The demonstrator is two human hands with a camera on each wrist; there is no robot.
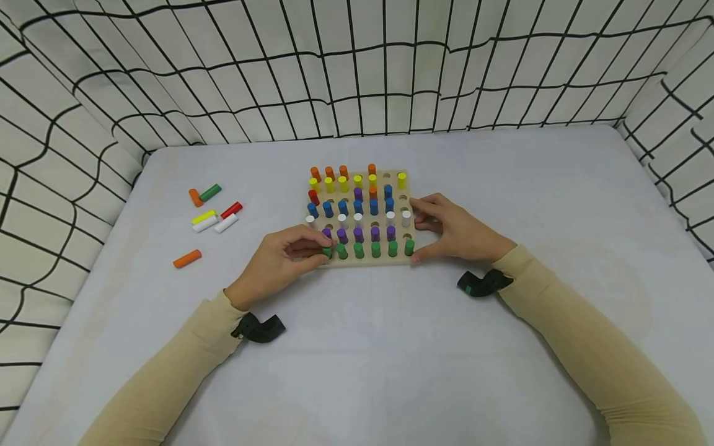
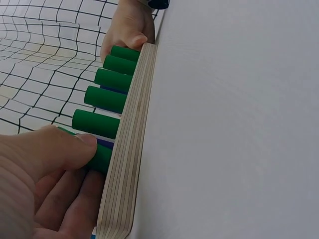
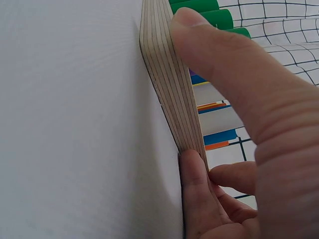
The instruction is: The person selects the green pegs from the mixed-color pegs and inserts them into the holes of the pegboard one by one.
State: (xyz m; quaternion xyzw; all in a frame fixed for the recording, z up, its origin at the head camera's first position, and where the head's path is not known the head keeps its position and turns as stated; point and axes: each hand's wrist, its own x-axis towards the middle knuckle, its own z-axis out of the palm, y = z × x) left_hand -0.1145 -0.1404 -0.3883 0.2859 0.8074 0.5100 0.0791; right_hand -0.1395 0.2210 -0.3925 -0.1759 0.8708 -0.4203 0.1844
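A wooden pegboard (image 1: 365,263) lies on the table, with rows of coloured pegs upright in its holes. At its front left corner my left hand (image 1: 276,257) pinches a green peg (image 2: 102,158) between thumb and fingers; the peg's lower end meets the board. Several more green pegs (image 1: 376,249) stand along that front row, with purple pegs (image 1: 359,235) behind them. My right hand (image 1: 457,232) holds the board's right side, its thumb (image 3: 199,35) against the board near the front corner and other fingers farther back along the edge. Some holes (image 1: 407,236) hold no peg.
Loose pegs lie left of the board: a green peg (image 1: 211,192), a red peg (image 1: 231,210), a yellow peg (image 1: 204,217), two white pegs (image 1: 226,223) and two orange pegs (image 1: 187,259). Black-gridded white fabric (image 1: 368,74) surrounds the white table (image 1: 357,371) at the back and sides.
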